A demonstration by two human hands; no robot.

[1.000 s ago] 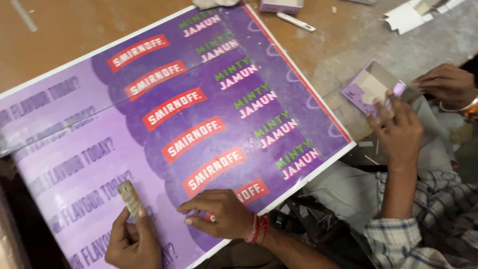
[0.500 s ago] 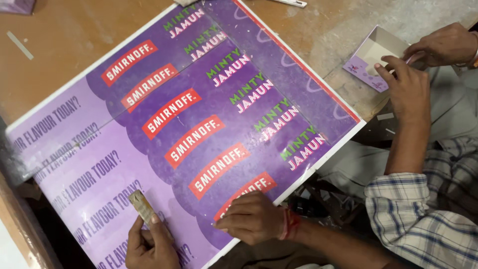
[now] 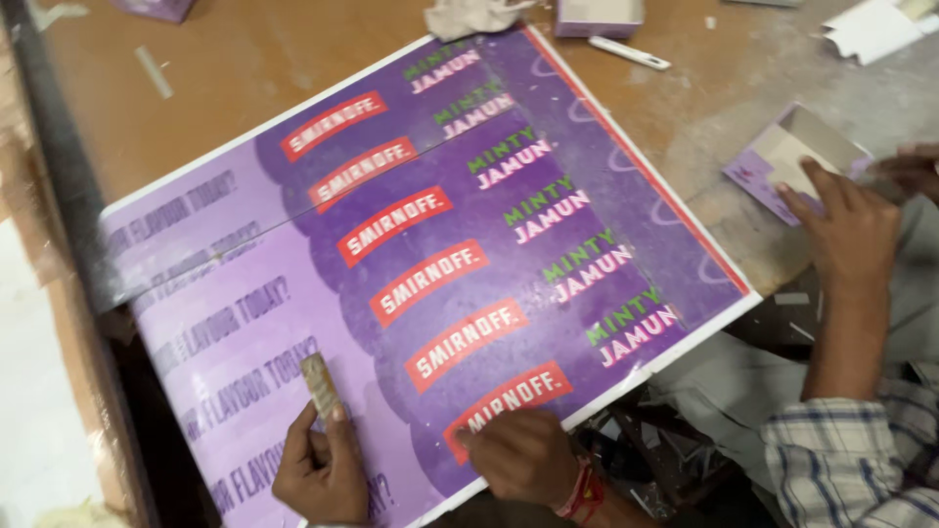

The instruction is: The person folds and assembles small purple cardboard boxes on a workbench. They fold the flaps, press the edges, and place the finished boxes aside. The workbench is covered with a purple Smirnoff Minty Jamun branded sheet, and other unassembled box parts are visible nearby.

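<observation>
A large purple printed sheet [image 3: 587,156] with a white border lies slantwise on a wooden table [image 3: 245,68]. My left hand [image 3: 323,469] is at the sheet's near edge and holds a small tan block [image 3: 319,384] upright against the pale purple part. My right hand [image 3: 523,455], with a red thread band at the wrist, lies palm-down on the sheet's near edge, fingers pressing on a red label.
At the right a co-worker in a plaid sleeve has a hand [image 3: 851,230] on a small open purple box [image 3: 782,156]. A white pen-like tool [image 3: 631,54], another purple box [image 3: 597,15] and a crumpled cloth [image 3: 469,15] lie at the far edge. The table's dark edge [image 3: 59,166] runs down the left.
Both my hands have shifted slightly right along the sheet's near edge, the block still in my left hand. The co-worker's hand stays on the small box.
</observation>
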